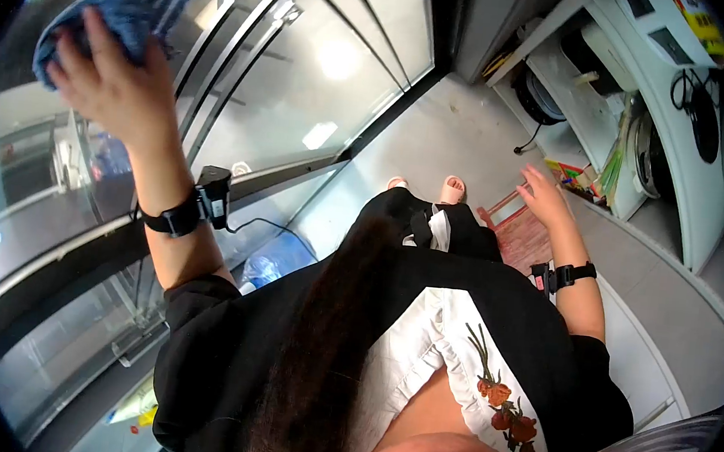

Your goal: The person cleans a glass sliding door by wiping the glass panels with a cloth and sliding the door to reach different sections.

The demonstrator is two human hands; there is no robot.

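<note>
Up at the left, my left hand presses a bunched blue cloth against a glass panel, its fingers spread over the fabric. Long metal door handles run beside that hand. My right hand hangs in the air at the right with the fingers apart and nothing in them. It is nearest to a reddish wooden stool on the floor. Each wrist wears a black strap with a small device.
White shelving on the right holds kitchenware and packages. A cable with a plug dangles by it. My feet stand on the grey floor near the glass door's dark frame. A blue clear plastic container stands low at the left.
</note>
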